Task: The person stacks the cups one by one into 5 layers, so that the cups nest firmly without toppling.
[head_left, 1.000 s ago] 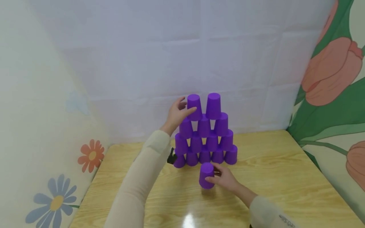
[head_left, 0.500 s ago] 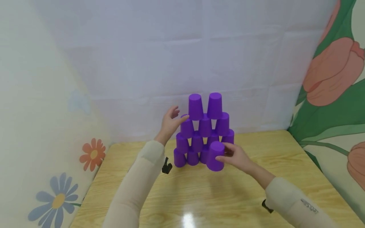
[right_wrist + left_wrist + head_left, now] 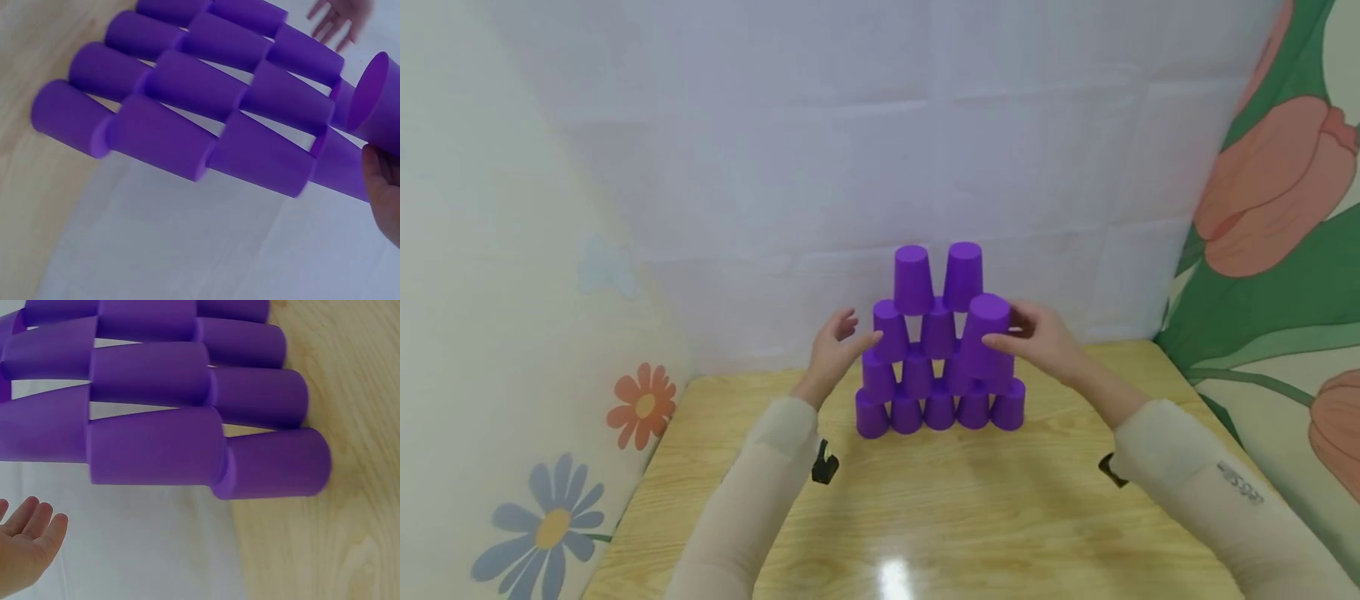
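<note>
A pyramid of upside-down purple cups (image 3: 938,408) stands on the table, with two cups side by side in its top row. My right hand (image 3: 1045,342) grips one more purple cup (image 3: 987,333), mouth down, in front of the pyramid's right side. In the right wrist view this cup (image 3: 381,106) shows its open rim, with the thumb against its wall. My left hand (image 3: 835,354) holds nothing; its fingers are relaxed beside the left cup of the third row (image 3: 891,332). The left wrist view shows those fingers (image 3: 53,534) apart from the cups.
The wooden table (image 3: 887,517) runs back to a white cloth (image 3: 790,167) hanging behind the pyramid. Walls painted with flowers (image 3: 644,406) flank the table on both sides. A black wrist device (image 3: 824,463) sticks out by the left sleeve.
My right hand has lifted the cup from low in front of the pyramid up to third-row height and rightward. My left hand has drawn down and left, away from the top-left cup.
</note>
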Demonstrator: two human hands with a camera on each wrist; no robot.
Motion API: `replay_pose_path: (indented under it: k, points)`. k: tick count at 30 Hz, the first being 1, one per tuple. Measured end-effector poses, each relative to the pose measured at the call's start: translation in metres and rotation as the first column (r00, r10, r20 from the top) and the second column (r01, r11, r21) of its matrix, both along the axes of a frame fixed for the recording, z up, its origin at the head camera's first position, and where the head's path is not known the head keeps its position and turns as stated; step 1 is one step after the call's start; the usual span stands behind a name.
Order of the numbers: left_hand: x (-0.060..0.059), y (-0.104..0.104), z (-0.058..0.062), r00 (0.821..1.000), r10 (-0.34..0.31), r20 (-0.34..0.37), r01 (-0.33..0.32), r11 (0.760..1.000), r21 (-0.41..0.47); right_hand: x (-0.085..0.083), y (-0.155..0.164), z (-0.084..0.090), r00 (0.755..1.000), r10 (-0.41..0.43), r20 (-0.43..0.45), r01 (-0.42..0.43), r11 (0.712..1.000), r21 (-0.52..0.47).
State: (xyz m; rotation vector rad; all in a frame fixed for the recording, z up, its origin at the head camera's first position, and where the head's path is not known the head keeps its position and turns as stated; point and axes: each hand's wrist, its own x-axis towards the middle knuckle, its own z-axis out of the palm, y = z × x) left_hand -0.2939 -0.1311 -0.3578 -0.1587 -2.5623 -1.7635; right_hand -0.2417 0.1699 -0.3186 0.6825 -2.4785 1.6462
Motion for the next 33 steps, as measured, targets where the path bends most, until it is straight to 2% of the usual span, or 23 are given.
replay_pose_path:
  k: [7, 13, 25, 33]
  points:
    - [0.011, -0.009, -0.027, 0.999, 0.026, 0.042, -0.027, 0.999, 0.019, -0.014, 0.0, 0.034, 0.998, -0.064, -0.016, 0.064, 0.997, -0.046]
    - [0.021, -0.013, -0.052, 0.997, 0.067, 0.049, -0.068, 0.998, 0.019, -0.027, -0.005, 0.056, 0.997, -0.075, 0.011, 0.076, 0.992, -0.105]
    - [0.05, -0.018, -0.089, 0.991, 0.104, 0.084, -0.108, 0.993, 0.04, -0.048, -0.022, 0.087, 0.994, -0.112, 0.006, 0.112, 0.984, -0.136]
    - [0.069, -0.017, -0.11, 0.99, 0.104, 0.092, -0.107, 0.994, 0.033, -0.065, -0.032, 0.095, 0.984, -0.165, 0.065, 0.174, 0.968, -0.18]
